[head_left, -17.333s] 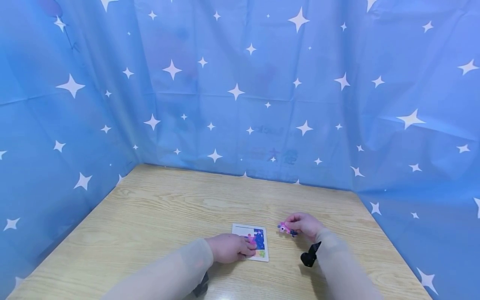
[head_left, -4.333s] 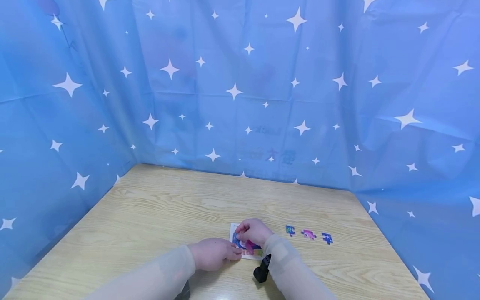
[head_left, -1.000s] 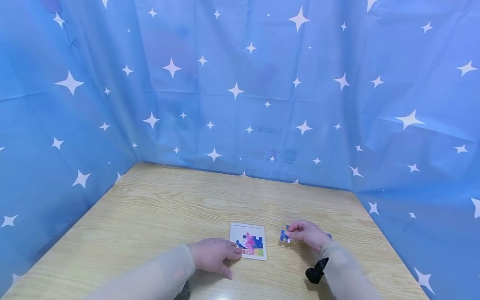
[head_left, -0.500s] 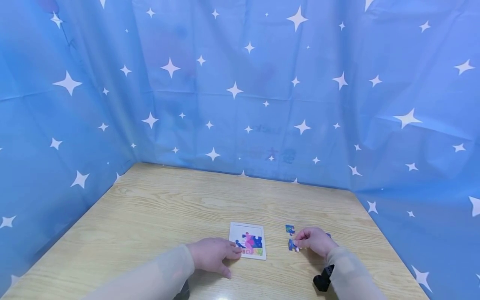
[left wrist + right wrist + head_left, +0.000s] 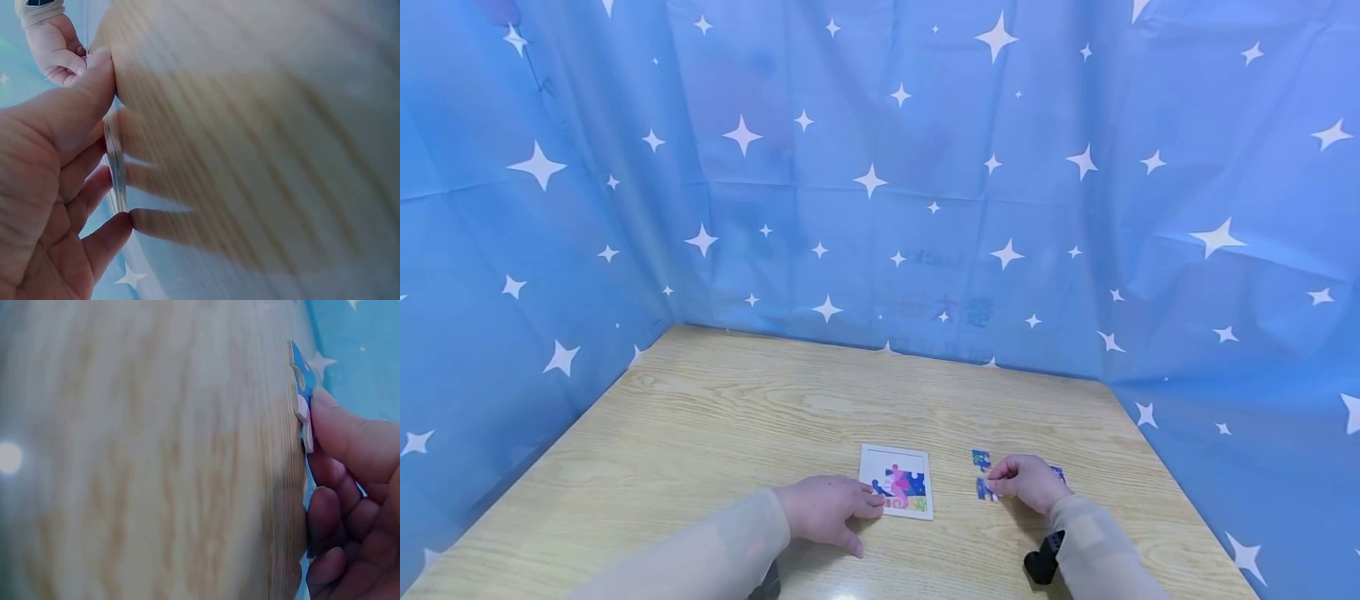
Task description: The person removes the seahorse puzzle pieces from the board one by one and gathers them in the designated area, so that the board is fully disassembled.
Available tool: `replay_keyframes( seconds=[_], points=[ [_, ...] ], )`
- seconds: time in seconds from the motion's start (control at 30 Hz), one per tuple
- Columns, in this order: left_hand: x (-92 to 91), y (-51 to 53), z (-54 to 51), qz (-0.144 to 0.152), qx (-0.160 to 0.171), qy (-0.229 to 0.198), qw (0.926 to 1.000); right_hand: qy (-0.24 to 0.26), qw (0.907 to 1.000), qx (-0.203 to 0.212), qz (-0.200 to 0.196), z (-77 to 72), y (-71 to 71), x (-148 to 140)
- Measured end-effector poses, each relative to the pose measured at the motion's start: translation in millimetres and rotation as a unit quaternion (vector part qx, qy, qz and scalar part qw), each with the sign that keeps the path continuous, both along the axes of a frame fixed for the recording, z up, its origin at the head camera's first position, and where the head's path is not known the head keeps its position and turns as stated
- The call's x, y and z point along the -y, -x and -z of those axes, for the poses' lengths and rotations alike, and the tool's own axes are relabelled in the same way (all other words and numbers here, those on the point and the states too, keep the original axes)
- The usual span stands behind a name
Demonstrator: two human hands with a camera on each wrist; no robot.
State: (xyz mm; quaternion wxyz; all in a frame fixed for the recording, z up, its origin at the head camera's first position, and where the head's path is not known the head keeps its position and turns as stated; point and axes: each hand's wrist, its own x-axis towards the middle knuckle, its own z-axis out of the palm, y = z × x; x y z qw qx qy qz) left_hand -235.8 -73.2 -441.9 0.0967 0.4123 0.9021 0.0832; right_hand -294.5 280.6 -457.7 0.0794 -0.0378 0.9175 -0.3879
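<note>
My left hand (image 5: 827,510) lies with its fingertips on the left edge of a white-framed jigsaw puzzle board (image 5: 880,454). In the left wrist view the fingers (image 5: 107,240) touch the board's rim. Pieces with a pink seahorse (image 5: 898,487) on blue fill its lower and right part; the upper left shows bare white. My right hand (image 5: 1030,483) pinches a blue jigsaw piece (image 5: 983,489) low at the tabletop, right of the board. The right wrist view shows the thumb on this blue and pinkish-white piece (image 5: 302,381).
A blue-green jigsaw piece (image 5: 981,458) lies just behind the held one. Another blue piece (image 5: 1057,472) shows partly past the right hand. A starry blue curtain (image 5: 872,225) stands behind the wooden table (image 5: 760,408).
My right hand moved from over the board to its right with a blue piece, then lowered it to the table in front of the blue-green piece. The left hand has stayed at the board's edge.
</note>
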Motion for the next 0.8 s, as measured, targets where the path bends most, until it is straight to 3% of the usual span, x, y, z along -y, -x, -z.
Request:
replay_keyframes(
  seconds=[0.2, 0.37, 0.63, 0.8],
  points=[
    [-0.9, 0.1, 0.4, 0.0, -0.003, 0.002, 1.0, 0.012, 0.9999, 0.01, 0.002, -4.2, -1.2, 5.4],
    [-0.2, 0.1, 1.7, 0.001, -0.005, 0.002, 1.0, 0.041, 0.9992, 0.006, 0.001, -9.4, -2.1, 34.1],
    [0.2, 0.9, 1.6, 0.008, -0.007, -0.003, 0.9999, 0.037, 0.9968, -0.013, -0.07, -4.6, 0.5, 97.4],
    [-1.4, 0.9, 0.2, 0.014, -0.006, -0.003, 0.9999, 0.025, 0.9935, -0.021, -0.109, 0.5, 3.4, 121.3]
  ],
)
